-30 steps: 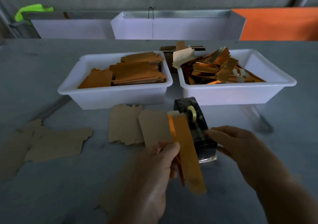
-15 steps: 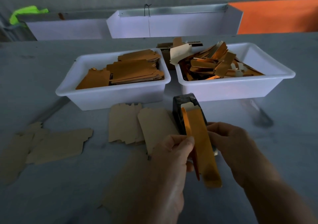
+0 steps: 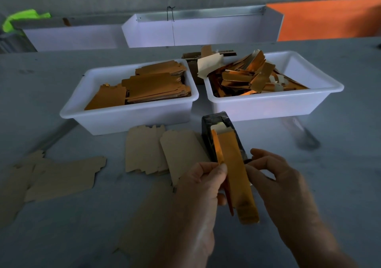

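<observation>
Grey table [image 3: 61,236] below. Pinches gold carton [image 3: 237,177] with left hand [image 3: 198,189]; curls right hand [image 3: 276,179] at tape dispenser [image 3: 207,131] ahead, grip unclear. Likely taping; next needs tape drawn onto carton.

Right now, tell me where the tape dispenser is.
In the head view, the black tape dispenser stands mid-table, just in front of the right white tub, partly behind the gold carton held in the left hand.

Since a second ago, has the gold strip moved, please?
Yes. The gold strip has shifted right, from the left of the tape dispenser to lie over its middle.
</observation>
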`<action>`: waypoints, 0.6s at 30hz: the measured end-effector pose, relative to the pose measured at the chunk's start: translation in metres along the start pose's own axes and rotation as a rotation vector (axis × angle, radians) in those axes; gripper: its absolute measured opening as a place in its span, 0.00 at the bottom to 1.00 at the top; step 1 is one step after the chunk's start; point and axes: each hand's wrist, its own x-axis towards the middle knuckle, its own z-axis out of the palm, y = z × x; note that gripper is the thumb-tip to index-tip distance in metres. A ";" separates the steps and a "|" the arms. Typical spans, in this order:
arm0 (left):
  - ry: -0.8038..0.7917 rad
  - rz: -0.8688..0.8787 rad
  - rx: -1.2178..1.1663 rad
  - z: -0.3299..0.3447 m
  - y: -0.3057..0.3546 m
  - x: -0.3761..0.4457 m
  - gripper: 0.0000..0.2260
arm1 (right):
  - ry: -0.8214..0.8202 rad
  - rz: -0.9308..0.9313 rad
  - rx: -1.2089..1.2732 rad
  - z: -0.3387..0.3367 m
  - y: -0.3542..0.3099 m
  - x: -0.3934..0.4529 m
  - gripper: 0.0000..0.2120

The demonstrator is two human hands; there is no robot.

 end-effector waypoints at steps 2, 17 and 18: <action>-0.022 0.001 0.015 -0.001 0.001 0.000 0.07 | 0.037 -0.019 -0.020 0.003 0.002 -0.003 0.08; -0.020 0.132 0.282 0.005 0.014 0.004 0.05 | 0.105 -0.242 -0.266 0.008 0.001 -0.004 0.08; -0.023 0.135 0.295 0.005 0.015 0.004 0.06 | 0.119 -0.262 -0.302 0.008 0.002 -0.004 0.08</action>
